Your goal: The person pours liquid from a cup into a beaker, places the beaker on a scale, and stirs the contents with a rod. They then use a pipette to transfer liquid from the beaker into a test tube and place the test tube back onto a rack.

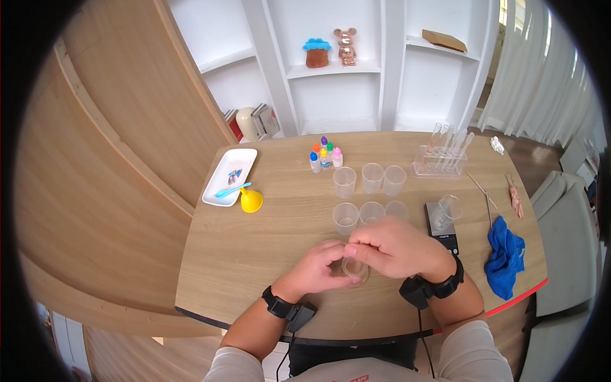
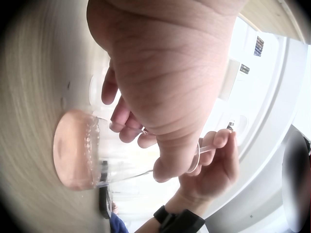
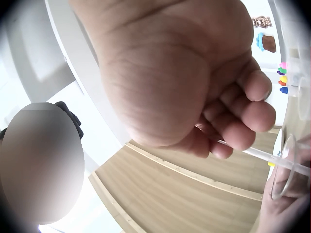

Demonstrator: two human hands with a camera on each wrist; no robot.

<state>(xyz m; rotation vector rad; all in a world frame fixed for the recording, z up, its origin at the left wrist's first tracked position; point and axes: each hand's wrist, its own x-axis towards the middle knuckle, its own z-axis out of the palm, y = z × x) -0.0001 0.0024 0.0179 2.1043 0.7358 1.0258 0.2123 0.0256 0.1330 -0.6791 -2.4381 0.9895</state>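
Observation:
My left hand (image 1: 317, 268) grips a clear conical flask (image 2: 124, 174) round its neck, with thumb and fingers on either side. Pinkish-orange liquid (image 2: 75, 150) with small bubbles at its edge fills the bottom of the flask, which stands upright on the wooden table. Above the flask's mouth, my right hand (image 1: 402, 245) pinches a thin clear rod (image 3: 265, 156) between thumb and fingertips. The rod slants down through the round rim (image 3: 284, 167); its lower end is hidden by my left hand. In the head view, the fingers of both hands partly cover the flask.
Several clear plastic cups (image 1: 344, 182) stand just beyond my hands. A black scale (image 1: 445, 237) with a glass vessel (image 1: 449, 207), a blue cloth (image 1: 504, 258) and a test tube rack (image 1: 439, 162) are to the right. Dropper bottles (image 1: 315, 164), a yellow funnel (image 1: 252, 201) and a white tray (image 1: 219, 167) lie farther left.

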